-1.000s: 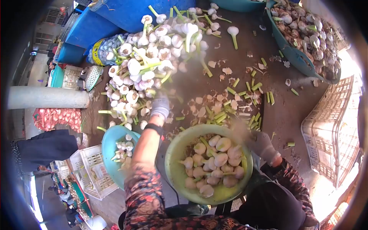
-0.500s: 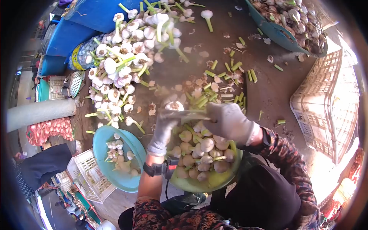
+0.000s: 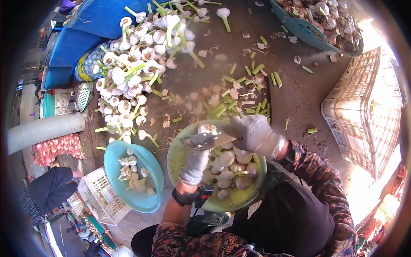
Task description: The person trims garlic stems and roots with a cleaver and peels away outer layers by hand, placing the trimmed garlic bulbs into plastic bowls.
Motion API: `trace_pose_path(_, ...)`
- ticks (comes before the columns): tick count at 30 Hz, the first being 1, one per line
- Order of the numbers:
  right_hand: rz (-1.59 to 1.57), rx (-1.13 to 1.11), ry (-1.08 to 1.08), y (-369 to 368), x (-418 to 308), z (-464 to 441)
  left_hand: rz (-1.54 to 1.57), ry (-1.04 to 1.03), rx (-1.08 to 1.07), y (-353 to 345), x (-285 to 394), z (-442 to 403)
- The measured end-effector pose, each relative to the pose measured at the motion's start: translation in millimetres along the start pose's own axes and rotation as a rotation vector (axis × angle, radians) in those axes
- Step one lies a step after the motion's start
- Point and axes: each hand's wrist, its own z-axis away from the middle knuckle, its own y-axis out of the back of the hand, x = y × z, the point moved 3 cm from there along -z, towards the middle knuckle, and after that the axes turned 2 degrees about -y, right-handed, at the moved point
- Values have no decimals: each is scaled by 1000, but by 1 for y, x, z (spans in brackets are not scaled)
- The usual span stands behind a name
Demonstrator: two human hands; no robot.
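My left hand (image 3: pixel 196 165), in a pale glove, is closed around a garlic bulb (image 3: pixel 207 129) with its root end facing up. In my gloved right hand (image 3: pixel 260 136) is a knife (image 3: pixel 204 143), its wide flat blade reaching left across the front of the bulb and hiding part of my left fingers. Both hands are above a yellow-green basin (image 3: pixel 173 165). Inside it lie several trimmed garlic bulbs (image 3: pixel 227 159), some with short stem stubs.
A big pile of stemmed garlic (image 3: pixel 132 81) covers the left of the floor. Cut stems (image 3: pixel 220 110) and skins lie ahead. A blue basin (image 3: pixel 112 188) holds a few bulbs. White crates (image 3: pixel 349 111) stand right, near a teal tub (image 3: pixel 295 25). Another person (image 3: pixel 49 186) is at far left.
My left hand with the garlic bulb has shifted right, over the basin. The knife blade has turned to show its flat side. The view has shifted slightly.
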Motion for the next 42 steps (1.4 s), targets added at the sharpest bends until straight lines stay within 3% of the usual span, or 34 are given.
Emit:
trace_pose_path(2, -148, 27, -79, -19, 19, 2, -264, -215, -185, -8, 3, 0)
trace_pose_path(3, 4, -143, -279, -39, 42, -4, 36, 32, -178, -15, 19, 0)
trace_pose_path(4, 153, -309, -485, -58, 72, -15, -65, -149, -259, -30, 55, 7)
trace_pose_path(5, 97, -215, -683, -60, 121, -8, -165, -318, -339, -41, 84, 19)
trace_pose_path(6, -99, 142, -673, -46, 131, 11, -168, -340, -343, -39, 93, 24)
trace_pose_path(9, -111, 190, -651, -12, 92, 21, -335, -267, -193, -25, 80, 0)
trace_pose_path(11, -148, 105, -579, -19, 87, 24, -353, -357, -11, -18, 66, -15)
trace_pose_path(13, -511, 287, -590, -11, 51, 30, 43, -75, 190, -9, 55, -17)
trace_pose_path(15, -422, 226, -584, -25, 53, 21, 426, -48, 241, -15, 48, -14)
trace_pose_path(17, -331, 167, -583, -27, 47, 10, 569, 38, 328, -17, 28, -13)
trace_pose_path(19, -670, 444, -374, 3, 21, -4, 627, 30, 329, -28, 20, -14)
trace_pose_path(20, -707, 474, -319, 30, 1, -5, 657, -50, 213, -29, 20, -14)
trace_pose_path(21, -700, 463, -322, 23, 7, -6, 696, -134, 101, -33, 20, -13)
trace_pose_path(23, -255, 4, -267, -15, 19, -19, 687, 15, 254, -40, 49, -1)
trace_pose_path(24, -168, -222, -470, -31, 33, -10, 734, 0, 258, -33, 62, 8)
trace_pose_path(25, -6, -256, -403, -60, 58, 3, 786, -26, 277, -23, 69, 11)
trace_pose_path(26, -89, -46, -499, -79, 79, 17, 913, -107, 236, -3, 68, 6)
trace_pose_path(28, -403, 116, -637, -44, 61, 31, 1120, -258, 106, 58, 79, 17)
trace_pose_path(29, -424, 107, -610, -49, 59, 24, 1501, -446, 51, 89, 99, 31)
trace_pose_path(31, -216, -26, -696, -46, 65, 29, 865, -527, 531, 141, 73, 12)
trace_pose_path(33, -230, -32, -685, -50, 60, 27, 30, -4, 704, 207, 5, -36)
trace_pose_path(35, -248, -32, -676, -53, 56, 23, -696, 308, 839, 225, -7, -69)
trace_pose_path(36, -225, -54, -688, -53, 54, 21, -693, 304, 838, 234, -13, -86)
trace_pose_path(38, -201, -72, -709, -53, 52, 20, -1135, 605, 626, 254, -30, -112)
trace_pose_path(41, -322, -30, -736, -47, 54, 19, -1230, 645, 461, 274, -56, -128)
trace_pose_path(42, -250, -35, -705, -44, 55, 18, -902, 384, 781, 265, -59, -117)
